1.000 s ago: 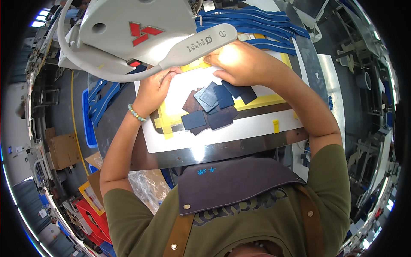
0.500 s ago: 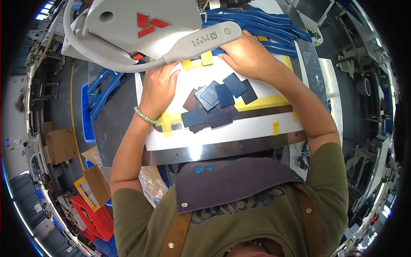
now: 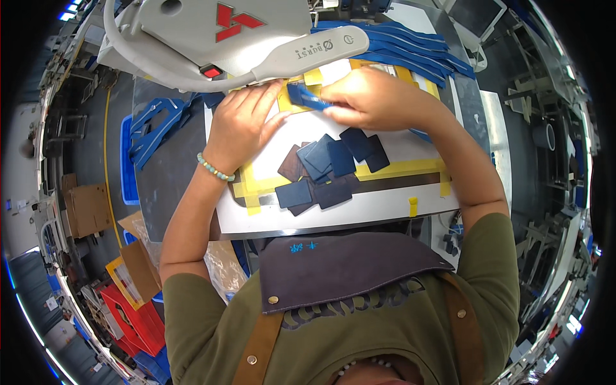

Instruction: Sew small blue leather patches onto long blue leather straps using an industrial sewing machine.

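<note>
My right hand (image 3: 378, 97) pinches the end of a blue strap (image 3: 313, 101) between thumb and fingers, just in front of the sewing machine (image 3: 212, 38). The strap's other end lies on the yellow-taped area under the machine arm. Beside it, my left hand (image 3: 245, 120) rests on the white board (image 3: 253, 221), fingers stretched forward and thumb apart, with nothing seen in it. Its fingertips are close to the machine's edge. Several square dark blue and brown patches (image 3: 321, 160) lie overlapping on the board, nearer to me than both hands.
A row of blue straps (image 3: 417, 45) spreads across the far right of the table. More blue straps (image 3: 157, 122) hang over a blue bin (image 3: 130, 179) at the left. The machine's grey paddle-shaped arm (image 3: 314, 51) reaches over the work area. Yellow tape (image 3: 412, 206) marks the board.
My right hand has drawn back toward me and now holds a blue strap. The left hand has shifted slightly toward me. The board and patches have also moved a little nearer in view.
</note>
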Demonstrator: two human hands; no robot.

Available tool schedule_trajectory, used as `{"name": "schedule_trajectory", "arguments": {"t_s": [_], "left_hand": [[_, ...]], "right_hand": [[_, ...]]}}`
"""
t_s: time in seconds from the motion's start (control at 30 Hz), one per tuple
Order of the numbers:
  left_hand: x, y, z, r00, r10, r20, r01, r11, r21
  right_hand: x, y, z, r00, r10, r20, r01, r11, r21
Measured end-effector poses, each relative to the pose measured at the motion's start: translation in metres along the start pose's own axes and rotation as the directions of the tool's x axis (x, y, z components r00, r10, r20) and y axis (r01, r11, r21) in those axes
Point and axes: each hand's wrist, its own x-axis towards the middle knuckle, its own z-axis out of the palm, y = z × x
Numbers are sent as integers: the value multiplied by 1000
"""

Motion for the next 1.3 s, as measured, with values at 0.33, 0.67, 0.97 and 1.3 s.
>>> {"name": "schedule_trajectory", "arguments": {"t_s": [0.33,0.67,0.97,1.3], "left_hand": [[-11,18,-11,966,-249,-71,183,851,-493],[-19,2,-10,854,-473,219,315,134,-939],[-14,-30,-22,876,-194,441,444,-29,-896],[-17,-37,-8,870,15,493,491,-137,-861]], "right_hand": [[-22,-82,1,917,-359,171,231,831,505],[2,-34,25,996,59,-61,-53,994,98],[18,5,52,969,26,-246,0,994,105],[23,10,62,882,-87,-463,61,996,-71]]}}
